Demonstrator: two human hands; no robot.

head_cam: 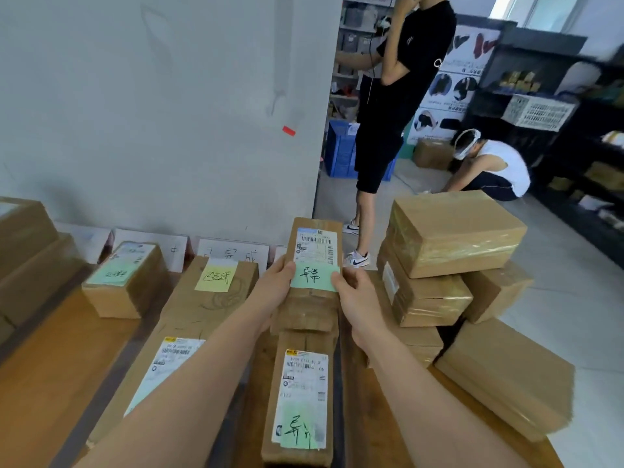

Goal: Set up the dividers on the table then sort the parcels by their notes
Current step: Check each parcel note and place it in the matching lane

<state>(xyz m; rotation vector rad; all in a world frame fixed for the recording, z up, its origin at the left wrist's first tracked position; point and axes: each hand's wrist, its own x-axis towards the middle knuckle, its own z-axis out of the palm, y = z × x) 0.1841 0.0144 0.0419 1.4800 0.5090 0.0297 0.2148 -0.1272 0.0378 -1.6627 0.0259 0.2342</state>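
Holding a long narrow parcel with both hands right now, out in the middle of the tabletop. My left grip wraps the parcel's left edge, with the thumb lying on top and just touching the left side of the green note stuck across it. My right grip does the same on the right edge: thumb tip pressed on the note's right corner, the other fingers curled down the side and out of sight. So both are closed round the box, not spread at all. Can't tell whether the parcel is lifted or resting on the taped cardboard under it.

Nearer to me lies a second long parcel, in line with the one I'm holding. It has its own green slip over the bottom of its shipping label. To the left is a big flat parcel with a yellow note. Further left sits a small parcel with a pale green note. White paper dividers with handwriting on them stand along the wall behind, partly hidden by the boxes. On the right, a pile of plain taped parcels is stacked at the tabletop's edge. Past that, a person in black stands and a crouching person is down on the floor by dark shelves.
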